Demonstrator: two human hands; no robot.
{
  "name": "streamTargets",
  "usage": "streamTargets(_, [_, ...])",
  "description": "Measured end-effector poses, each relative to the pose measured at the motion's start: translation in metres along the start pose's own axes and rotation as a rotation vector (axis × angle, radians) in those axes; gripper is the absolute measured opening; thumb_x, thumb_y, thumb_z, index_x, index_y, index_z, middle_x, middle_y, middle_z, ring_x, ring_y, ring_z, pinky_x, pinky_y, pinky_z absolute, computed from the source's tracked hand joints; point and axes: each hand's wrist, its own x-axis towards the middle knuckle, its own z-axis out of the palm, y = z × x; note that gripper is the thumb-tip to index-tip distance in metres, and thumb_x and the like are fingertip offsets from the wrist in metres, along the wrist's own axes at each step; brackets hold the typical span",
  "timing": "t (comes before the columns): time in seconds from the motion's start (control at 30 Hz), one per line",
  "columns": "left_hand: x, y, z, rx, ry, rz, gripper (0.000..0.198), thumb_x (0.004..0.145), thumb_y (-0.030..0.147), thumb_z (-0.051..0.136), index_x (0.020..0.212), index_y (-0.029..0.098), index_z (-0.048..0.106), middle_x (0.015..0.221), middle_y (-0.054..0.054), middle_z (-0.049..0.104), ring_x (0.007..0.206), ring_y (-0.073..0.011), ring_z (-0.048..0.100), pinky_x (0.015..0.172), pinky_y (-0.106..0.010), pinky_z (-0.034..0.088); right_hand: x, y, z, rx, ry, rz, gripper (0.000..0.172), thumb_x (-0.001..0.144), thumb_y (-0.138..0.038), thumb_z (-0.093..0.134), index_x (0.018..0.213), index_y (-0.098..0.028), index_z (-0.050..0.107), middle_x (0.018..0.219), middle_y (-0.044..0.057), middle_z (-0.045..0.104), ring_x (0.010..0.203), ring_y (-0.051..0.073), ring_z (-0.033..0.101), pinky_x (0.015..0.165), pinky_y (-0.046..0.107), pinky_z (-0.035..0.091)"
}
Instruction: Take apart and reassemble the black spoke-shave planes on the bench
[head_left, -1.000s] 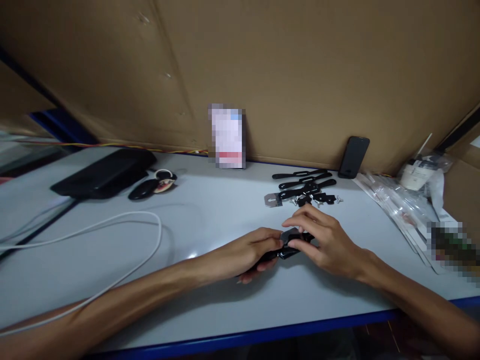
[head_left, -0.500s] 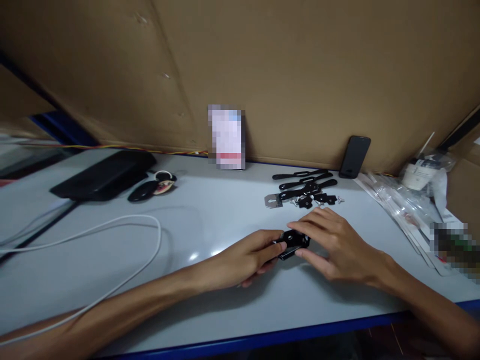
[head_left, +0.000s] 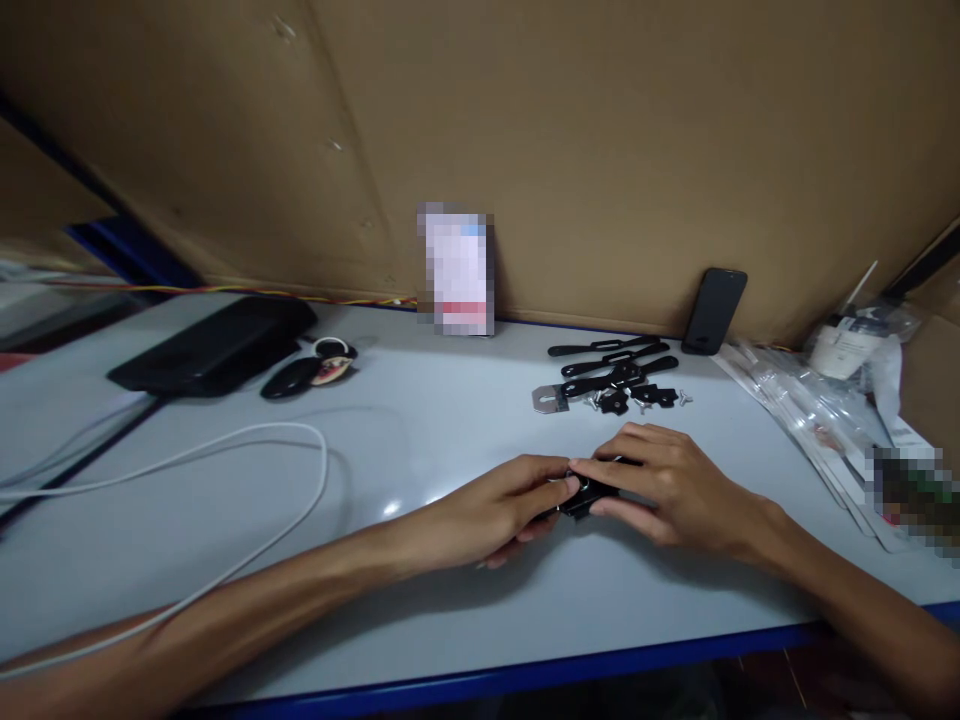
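Observation:
Near the front of the table, my left hand is closed around one end of a black metal spokeshave, its thumb pressing on the middle part. From the other side my right hand grips it between thumb and fingers. Most of the piece is hidden by my fingers. Beyond the hands lie several similar black spokeshave bodies with long handles. Beside them are a silver slotted blade, small black cap plates and several little screws.
A phone leans on the cardboard wall. At the right lie clear plastic packs and a white cup in a bag. Leftward are a black case, keys and a white cable crossing my left forearm.
The black spokeshave has tilted, and its hollow middle shows less. My right fingers have closed in toward my left thumb. The view has shifted slightly.

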Motion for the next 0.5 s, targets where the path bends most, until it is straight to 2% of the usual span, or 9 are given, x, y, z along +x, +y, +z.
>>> streamTargets(0.23, [0.001,0.000,0.002,0.053,0.026,0.034,0.048,0.095,0.068,0.048,0.099,0.020,0.052,0.061,0.011,0.036,0.043,-0.0067,0.027,0.035,-0.019,0.029,0.000,-0.002,0.003,-0.026,-0.006,0.033,0.034,0.103,-0.031,0.059,0.133,-0.017,0.065,0.104,0.011,0.074,0.091,0.024,0.064,0.079,0.042,0.056])
streamTargets(0.37, [0.001,-0.002,0.004,0.069,0.047,0.037,0.053,0.092,0.074,0.046,0.091,0.021,0.049,0.062,0.011,0.038,0.040,-0.0061,0.028,0.034,-0.020,0.028,0.000,-0.001,-0.002,-0.048,-0.035,0.019,0.044,0.099,-0.034,0.064,0.137,-0.011,0.060,0.105,0.013,0.074,0.095,0.027,0.065,0.084,0.044,0.055])
streamTargets(0.5, [0.001,-0.002,0.004,0.073,0.062,0.015,0.054,0.091,0.076,0.047,0.084,0.023,0.045,0.061,0.011,0.038,0.041,-0.0063,0.029,0.035,-0.020,0.029,0.001,-0.002,-0.007,-0.110,-0.075,0.009,0.047,0.097,-0.039,0.068,0.134,-0.012,0.060,0.103,0.013,0.074,0.092,0.027,0.065,0.081,0.042,0.055])
